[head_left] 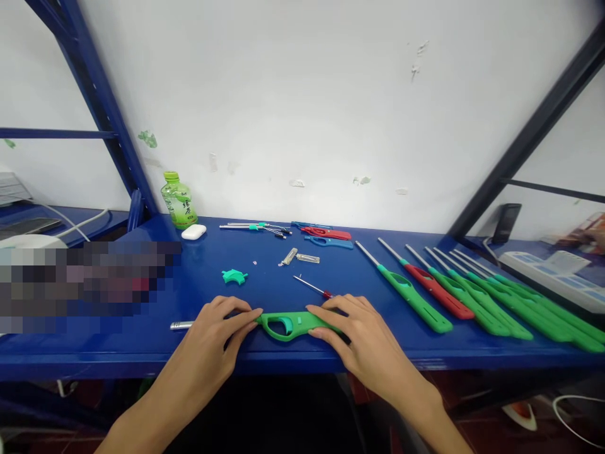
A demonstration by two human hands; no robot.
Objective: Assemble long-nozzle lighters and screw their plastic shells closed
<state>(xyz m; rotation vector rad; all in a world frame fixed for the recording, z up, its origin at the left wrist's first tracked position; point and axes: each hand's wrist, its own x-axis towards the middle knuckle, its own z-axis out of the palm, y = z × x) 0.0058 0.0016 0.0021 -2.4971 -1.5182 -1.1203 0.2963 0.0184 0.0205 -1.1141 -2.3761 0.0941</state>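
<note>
A green long-necked lighter [302, 323] lies crosswise near the table's front edge, with a teal trigger inside its loop. My left hand [221, 325] pinches its neck end, and the metal tube's tip sticks out to the left of that hand. Around the other end of the green body, my right hand [352, 321] has its fingers closed. A small screwdriver [314, 287] with a red handle lies just behind my right hand, its handle end partly hidden. Behind my left hand is a loose teal plastic piece [234, 277]. Two clear small parts [307, 258] lie farther back.
Several finished-looking lighters [416, 299], mostly green and one red, lie in a row at right. Metal tubes with wires [250, 226] and red and blue casings [326, 234] lie by the wall. A green bottle [178, 202] and white case [193, 232] stand back left; a power strip [553, 277] is far right.
</note>
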